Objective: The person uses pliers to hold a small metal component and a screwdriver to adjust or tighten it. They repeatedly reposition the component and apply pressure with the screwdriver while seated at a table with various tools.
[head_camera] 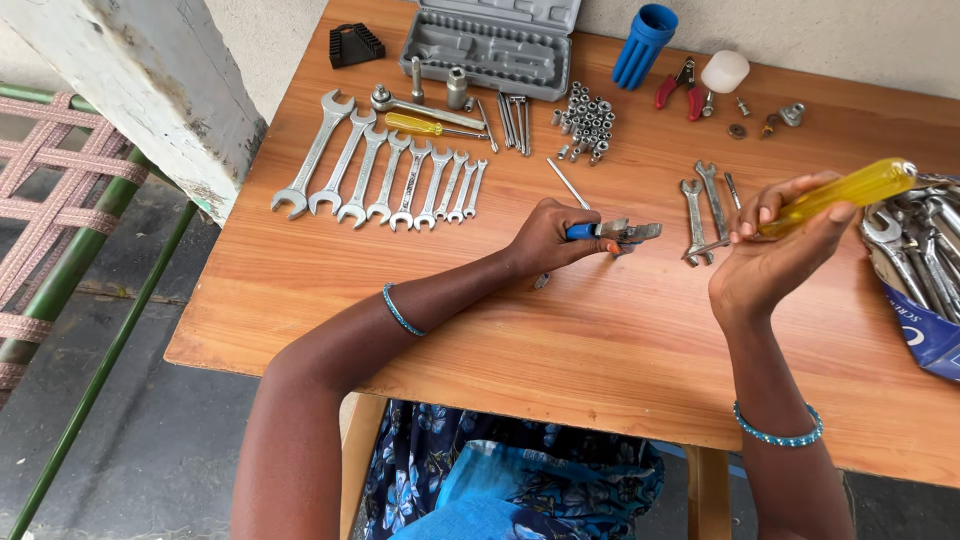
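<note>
Screwdriver with a translucent yellow handle (835, 195), held raised above the right part of the wooden table (300, 290); the right hand (775, 255) has its fingers curled and pressed around the handle, the metal shaft pointing down-left toward two small spanners (703, 205) lying flat. Pliers with blue grips (612, 232), held low over the table's middle by the left hand (548, 240), fingers closed about the grips, steel nose pointing right. At the right edge, a blue package with white lettering (930, 335), open and filled with loose steel spanners. At the far edge, a grey moulded plastic tool case (490, 45), lid up; beside it a blue ribbed holder (643, 45) and a white rounded cap (725, 72). Left of centre, a graded row of open-ended spanners (385, 180), laid parallel, with a cluster of small sockets (587, 122) near the case. The near half of the table, a smooth orange-brown board with a squared front edge, offers open room between the two forearms. A beaded bracelet circles each wrist.
</note>
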